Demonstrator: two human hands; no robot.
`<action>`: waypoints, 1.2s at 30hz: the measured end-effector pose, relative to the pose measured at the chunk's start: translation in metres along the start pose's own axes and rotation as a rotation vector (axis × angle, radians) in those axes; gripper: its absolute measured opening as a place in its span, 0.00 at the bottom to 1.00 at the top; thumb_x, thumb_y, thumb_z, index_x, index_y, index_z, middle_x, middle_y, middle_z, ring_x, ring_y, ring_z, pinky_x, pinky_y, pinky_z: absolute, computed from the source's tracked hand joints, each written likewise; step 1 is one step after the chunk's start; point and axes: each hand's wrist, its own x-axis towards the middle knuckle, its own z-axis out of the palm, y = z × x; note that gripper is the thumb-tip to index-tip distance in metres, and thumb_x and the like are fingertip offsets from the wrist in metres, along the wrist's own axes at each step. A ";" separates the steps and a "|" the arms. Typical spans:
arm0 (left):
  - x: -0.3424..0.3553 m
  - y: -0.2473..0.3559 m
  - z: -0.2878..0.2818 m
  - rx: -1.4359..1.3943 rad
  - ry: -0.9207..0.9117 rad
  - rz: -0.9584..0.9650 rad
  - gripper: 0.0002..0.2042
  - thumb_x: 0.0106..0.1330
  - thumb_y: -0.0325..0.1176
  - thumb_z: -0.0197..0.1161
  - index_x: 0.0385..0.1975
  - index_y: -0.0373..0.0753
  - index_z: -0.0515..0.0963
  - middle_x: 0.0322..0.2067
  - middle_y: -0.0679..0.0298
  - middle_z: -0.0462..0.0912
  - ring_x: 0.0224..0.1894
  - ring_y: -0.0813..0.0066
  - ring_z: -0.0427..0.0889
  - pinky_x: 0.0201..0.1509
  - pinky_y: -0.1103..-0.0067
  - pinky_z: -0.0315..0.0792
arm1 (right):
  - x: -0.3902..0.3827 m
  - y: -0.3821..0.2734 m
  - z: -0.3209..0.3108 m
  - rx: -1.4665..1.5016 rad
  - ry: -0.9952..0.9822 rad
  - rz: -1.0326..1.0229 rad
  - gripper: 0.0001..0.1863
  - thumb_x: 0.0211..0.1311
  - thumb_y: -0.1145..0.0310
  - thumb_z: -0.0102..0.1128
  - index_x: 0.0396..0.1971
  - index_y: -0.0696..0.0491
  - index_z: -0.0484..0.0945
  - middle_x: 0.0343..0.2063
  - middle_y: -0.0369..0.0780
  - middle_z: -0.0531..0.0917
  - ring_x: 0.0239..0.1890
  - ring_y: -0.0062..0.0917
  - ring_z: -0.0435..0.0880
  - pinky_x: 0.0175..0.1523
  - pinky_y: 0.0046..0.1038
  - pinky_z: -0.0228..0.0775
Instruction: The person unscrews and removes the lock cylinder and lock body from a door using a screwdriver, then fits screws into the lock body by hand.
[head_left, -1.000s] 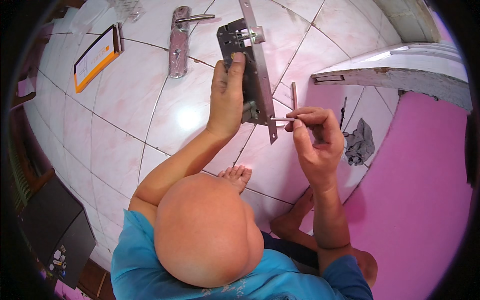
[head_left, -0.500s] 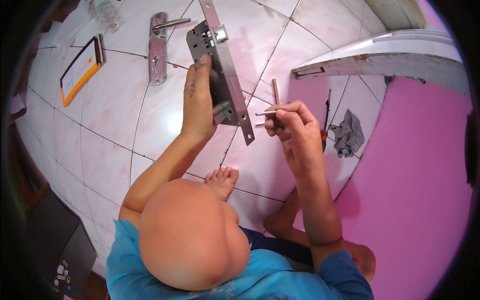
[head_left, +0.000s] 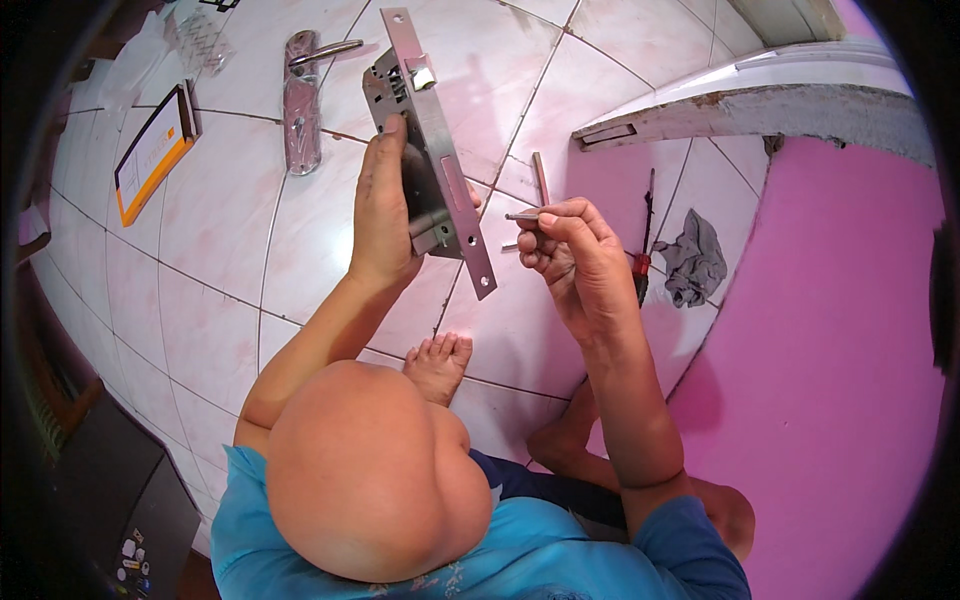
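Observation:
My left hand [head_left: 378, 225] grips a metal mortise lock [head_left: 448, 175] from its left side, holding it up above the floor at a tilt. Its long faceplate, with a shiny latch near the top, faces toward the right. My right hand [head_left: 585, 245] pinches a thin, short metal pin [head_left: 519, 217] between thumb and fingers. The pin's free end points at the lock's lower part, with a gap between them. Another short metal piece [head_left: 510, 247] shows below the pin; whether my fingers hold it or it lies on the floor, I cannot tell.
On the tiled floor lie a metal bar [head_left: 541, 178], a screwdriver [head_left: 641, 265] and a crumpled grey cloth [head_left: 692, 258]. A wrapped door handle plate [head_left: 301, 115] and an orange-edged box [head_left: 157, 155] are at the far left. A worn white door edge [head_left: 770, 122] extends at right.
The pin has tilted slightly in my right fingers, its free end now a bit higher. The lock stays in my left hand; the whole view has shifted a little.

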 end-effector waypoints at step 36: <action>0.002 0.007 -0.004 0.086 0.029 -0.021 0.26 0.71 0.62 0.39 0.32 0.44 0.71 0.19 0.54 0.80 0.21 0.68 0.80 0.29 0.74 0.77 | -0.009 0.005 0.012 -0.269 -0.144 -0.308 0.11 0.63 0.80 0.59 0.46 0.62 0.73 0.42 0.47 0.83 0.43 0.30 0.85 0.49 0.29 0.79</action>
